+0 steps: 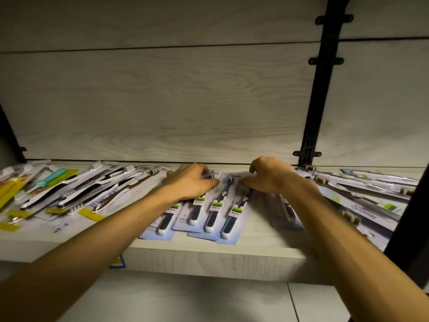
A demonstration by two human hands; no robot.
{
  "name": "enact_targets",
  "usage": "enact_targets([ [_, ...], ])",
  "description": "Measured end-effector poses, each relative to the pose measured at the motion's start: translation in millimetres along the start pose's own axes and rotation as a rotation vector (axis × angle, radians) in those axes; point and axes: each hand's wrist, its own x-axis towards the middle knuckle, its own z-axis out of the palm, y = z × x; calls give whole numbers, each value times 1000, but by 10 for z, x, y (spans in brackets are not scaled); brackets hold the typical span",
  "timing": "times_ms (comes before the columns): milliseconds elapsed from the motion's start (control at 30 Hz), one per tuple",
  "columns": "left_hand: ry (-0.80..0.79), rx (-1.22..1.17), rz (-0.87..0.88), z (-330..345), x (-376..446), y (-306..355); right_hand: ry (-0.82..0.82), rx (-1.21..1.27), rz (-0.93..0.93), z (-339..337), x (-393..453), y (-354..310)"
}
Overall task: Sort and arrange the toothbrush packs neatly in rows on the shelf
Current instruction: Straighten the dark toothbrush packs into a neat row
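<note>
Several pale blue toothbrush packs [210, 220] with black-and-white handles and green labels lie side by side, overlapping, in the middle of the light wooden shelf [209, 257]. My left hand [189, 181] grips the far ends of the left packs, fingers curled over them and thumb pointing right. My right hand [270, 176] pinches the far end of the rightmost pack of the group with curled fingers. One more blue pack [286, 213] lies partly hidden under my right forearm.
A loose pile of mixed packs [69, 194], some with yellow cards and one teal brush, covers the shelf's left part. More packs [371, 201] lie slanted on the right. A black upright rail [318, 101] runs up the back panel, and a black post [411, 228] stands at the right front.
</note>
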Motion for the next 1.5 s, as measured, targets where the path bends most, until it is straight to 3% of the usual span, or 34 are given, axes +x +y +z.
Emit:
enact_targets([
  [133, -39, 99, 2, -48, 78, 103, -40, 9, 50, -56, -48, -8],
  [233, -29, 163, 57, -53, 169, 176, -186, 148, 19, -128, -66, 27],
  [367, -115, -58, 253, 31, 183, 149, -179, 169, -4, -134, -29, 82],
  [467, -67, -131, 357, 74, 186, 77, -121, 113, -48, -74, 0, 75],
  [600, -6, -209, 325, 78, 159, 69, -70, 142, -114, 12, -7, -3],
  [767, 132, -115, 239, 54, 113, 89, -13, 271, -167, 60, 20, -65],
  [900, 93, -10, 281, 79, 83, 74, 118, 444, -106, 23, 54, 4],
  [1133, 62, -51, 432, 62, 81, 101, 23, 204, -73, 132, 113, 107],
  [1267, -99, -43, 444, 84, 150, 210, 70, 196, -48, 124, 112, 202],
  [1400, -57, -30, 426, 96, 236, 304, 92, 259, 28, 133, 54, 291],
  [1500, -30, -156, 349, 132, 272, 239, 82, 341, 17, 145, 31, 314],
])
